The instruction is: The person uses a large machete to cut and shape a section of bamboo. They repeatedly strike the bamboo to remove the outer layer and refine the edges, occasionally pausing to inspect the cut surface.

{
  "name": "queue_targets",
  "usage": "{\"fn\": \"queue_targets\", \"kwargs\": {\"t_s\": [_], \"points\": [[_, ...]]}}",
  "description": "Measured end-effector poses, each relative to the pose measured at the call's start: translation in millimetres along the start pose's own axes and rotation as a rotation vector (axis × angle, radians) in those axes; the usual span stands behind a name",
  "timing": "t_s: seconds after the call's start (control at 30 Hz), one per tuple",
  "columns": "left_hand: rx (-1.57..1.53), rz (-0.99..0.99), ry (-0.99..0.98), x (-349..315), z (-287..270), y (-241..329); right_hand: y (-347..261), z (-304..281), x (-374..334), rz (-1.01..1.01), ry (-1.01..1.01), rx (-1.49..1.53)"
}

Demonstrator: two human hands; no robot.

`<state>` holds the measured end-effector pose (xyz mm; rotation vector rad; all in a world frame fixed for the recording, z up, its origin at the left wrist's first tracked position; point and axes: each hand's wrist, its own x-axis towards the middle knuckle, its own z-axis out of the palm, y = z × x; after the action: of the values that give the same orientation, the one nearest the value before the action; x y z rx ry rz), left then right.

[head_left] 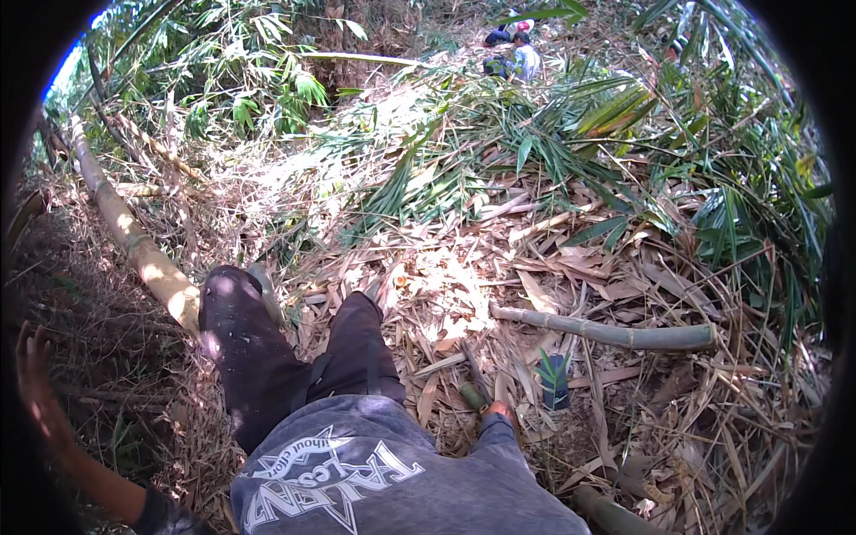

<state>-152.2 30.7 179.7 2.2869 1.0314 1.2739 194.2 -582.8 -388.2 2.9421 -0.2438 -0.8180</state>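
Note:
My left hand (36,370) is raised at the far left edge with its fingers stretched apart, holding nothing. Low in the middle, my right hand (499,411) shows only in part beyond the grey sleeve and looks closed. A dark, narrow blade-like tool (473,364) runs up from it over the dry leaves; the grip itself is hidden. Next to that hand lies a short green bamboo stub (473,396). To the hand's right, a small dark blue object (554,383) rests on the leaves, its kind unclear. A cut bamboo length (615,331) lies beyond it.
A long bamboo pole (147,254) slants along the left, passing by my leg (254,348). Another bamboo piece (615,514) lies at the bottom right. Cut green leafy branches (553,125) are heaped ahead, with two people (526,61) beyond. Dry leaf litter covers the ground.

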Motion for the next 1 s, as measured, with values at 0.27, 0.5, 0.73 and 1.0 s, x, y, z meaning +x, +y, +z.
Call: {"fn": "queue_targets", "kwargs": {"t_s": [0.27, 0.5, 0.73, 1.0], "points": [[-0.154, -0.236, -0.230, -4.5, 49.4, -15.8, -14.4, -55.4, -48.6, 0.124, -0.167, 0.145], [-0.334, -0.311, -0.465, -26.5, 127.2, -36.7, -60.3, -110.2, -78.6, -0.051, 0.042, 0.610], [-0.854, -0.406, -0.549, -47.7, 204.9, -31.3, -252.9, -255.8, -107.1, -0.318, -0.296, 1.018], [-1.258, -0.626, -0.408, -65.6, 247.9, -86.7, -429.9, -336.7, -241.7, -0.900, -0.742, 1.172]]}}
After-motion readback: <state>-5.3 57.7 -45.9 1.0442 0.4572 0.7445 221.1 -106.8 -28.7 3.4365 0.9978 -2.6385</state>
